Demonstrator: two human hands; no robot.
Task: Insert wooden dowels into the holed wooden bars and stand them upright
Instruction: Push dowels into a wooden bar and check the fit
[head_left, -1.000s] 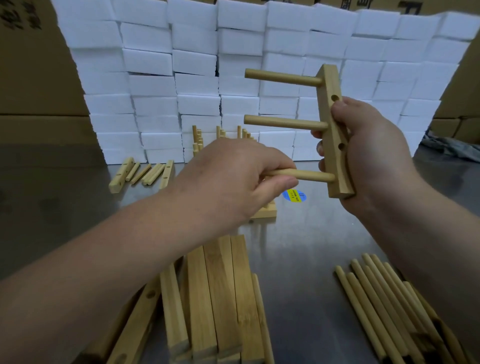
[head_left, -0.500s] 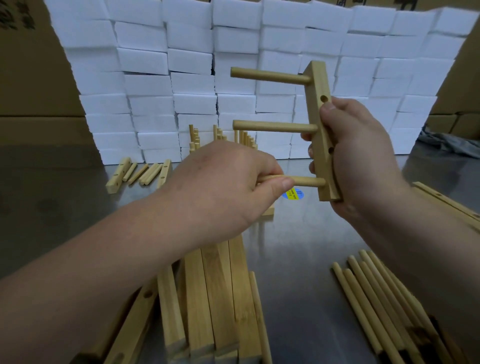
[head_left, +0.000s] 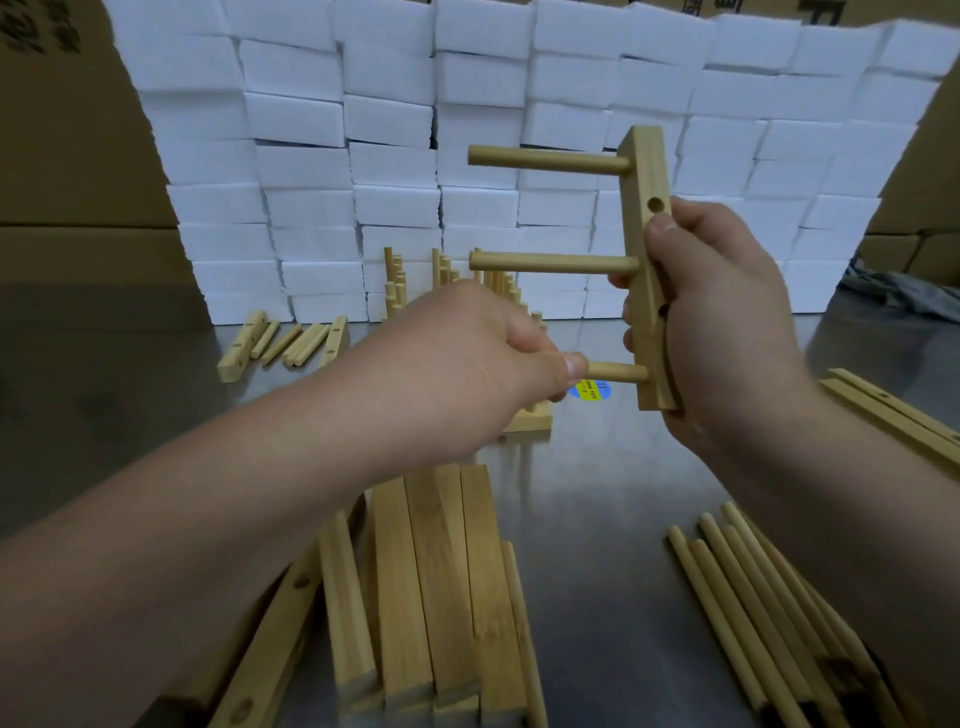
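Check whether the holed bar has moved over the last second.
Yes, slightly. The lower end of the holed bar has swung left, toward the blue-and-yellow sticker, leaving it nearer upright in the right hand.

gap between bar pile and loose dowels; racks perhaps beyond.

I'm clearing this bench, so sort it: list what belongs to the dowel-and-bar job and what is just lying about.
Job: bar in the right hand; its lowest dowel, gripped by the left hand; loose dowels; spare bars; finished upright pieces.

Lying about: white foam blocks; cardboard boxes; blue-and-yellow sticker; grey cloth.
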